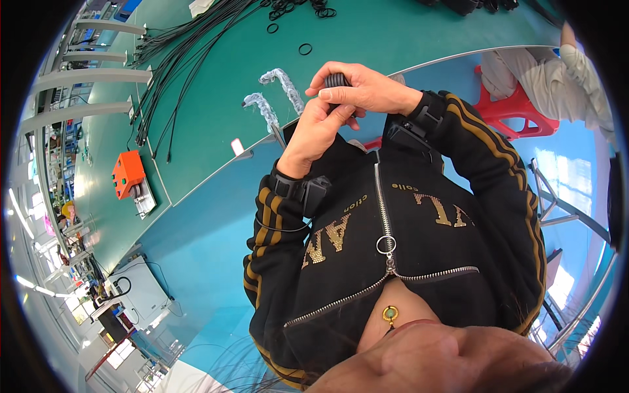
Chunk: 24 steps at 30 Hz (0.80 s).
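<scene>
A black cable, wound into a tight coil (337,80), is held between my two hands just off the table's front edge. My right hand (367,89) wraps around it from the right, fingers curled over the far side. From below, my left hand (317,131) closes on its near end with thumb and fingers. My fingers cover much of the coil. Just left of my hands, two bent hooks stand at the edge, a farther one (285,86) and a nearer one (261,107), both wrapped in pale bluish material.
Long black cables (190,56) lie across the green table (367,33). Several black rings (305,49) lie beyond my hands. An orange box (129,174) sits at left, below grey rack arms (98,79). At right, a person in pale clothing (547,82) is by a red stool (517,114).
</scene>
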Tool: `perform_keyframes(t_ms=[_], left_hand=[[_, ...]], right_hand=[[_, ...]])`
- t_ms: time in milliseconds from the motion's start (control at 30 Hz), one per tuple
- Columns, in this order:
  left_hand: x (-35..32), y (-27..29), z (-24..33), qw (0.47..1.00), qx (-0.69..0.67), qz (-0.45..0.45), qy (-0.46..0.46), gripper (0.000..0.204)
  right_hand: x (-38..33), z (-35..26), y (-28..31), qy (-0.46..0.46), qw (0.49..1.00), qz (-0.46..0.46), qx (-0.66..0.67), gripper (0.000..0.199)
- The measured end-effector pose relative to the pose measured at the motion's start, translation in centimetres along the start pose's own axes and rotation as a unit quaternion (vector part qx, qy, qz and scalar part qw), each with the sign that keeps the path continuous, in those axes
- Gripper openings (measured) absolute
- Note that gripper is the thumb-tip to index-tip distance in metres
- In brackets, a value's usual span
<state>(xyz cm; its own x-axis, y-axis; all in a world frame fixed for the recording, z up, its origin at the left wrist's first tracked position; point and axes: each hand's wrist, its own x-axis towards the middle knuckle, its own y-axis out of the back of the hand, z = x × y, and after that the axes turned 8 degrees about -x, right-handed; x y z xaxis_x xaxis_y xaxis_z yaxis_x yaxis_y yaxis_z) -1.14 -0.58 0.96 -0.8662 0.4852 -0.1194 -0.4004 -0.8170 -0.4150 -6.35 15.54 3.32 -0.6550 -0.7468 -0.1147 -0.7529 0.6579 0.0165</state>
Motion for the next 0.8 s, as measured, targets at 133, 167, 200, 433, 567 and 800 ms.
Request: perform_keyframes(t_ms=[133, 167, 200, 433, 567, 800], left_hand=[[-0.3, -0.3, 0.2, 0.998, -0.058, 0.022, 0.020, 0.019], [-0.4, -0.3, 0.3, 0.998, -0.059, 0.023, 0.020, 0.019], [-0.3, -0.3, 0.4, 0.997, -0.070, 0.023, 0.017, 0.020], [-0.2, 0.2, 0.3, 0.996, -0.081, 0.032, 0.025, 0.022], [-0.2, -0.2, 0.1, 0.996, -0.071, 0.026, 0.038, 0.023], [-0.8, 0.2, -0.5, 0.998, -0.031, 0.032, 0.037, 0.023]], right_hand=[[0.0, 0.9, 0.5, 0.015, 1.000, -0.010, 0.018, 0.034], [0.1, 1.1, 0.7, 0.032, 0.999, -0.009, 0.032, 0.038], [0.1, 1.3, 1.1, 0.031, 0.999, -0.010, 0.033, 0.038], [-0.5, 1.1, 2.4, 0.118, 0.893, 0.129, -0.414, 0.033], [0.0, 1.5, 1.7, 0.124, 0.919, 0.144, -0.345, 0.026], [-0.1, 1.3, 2.6, 0.130, 0.944, 0.098, -0.287, 0.023]])
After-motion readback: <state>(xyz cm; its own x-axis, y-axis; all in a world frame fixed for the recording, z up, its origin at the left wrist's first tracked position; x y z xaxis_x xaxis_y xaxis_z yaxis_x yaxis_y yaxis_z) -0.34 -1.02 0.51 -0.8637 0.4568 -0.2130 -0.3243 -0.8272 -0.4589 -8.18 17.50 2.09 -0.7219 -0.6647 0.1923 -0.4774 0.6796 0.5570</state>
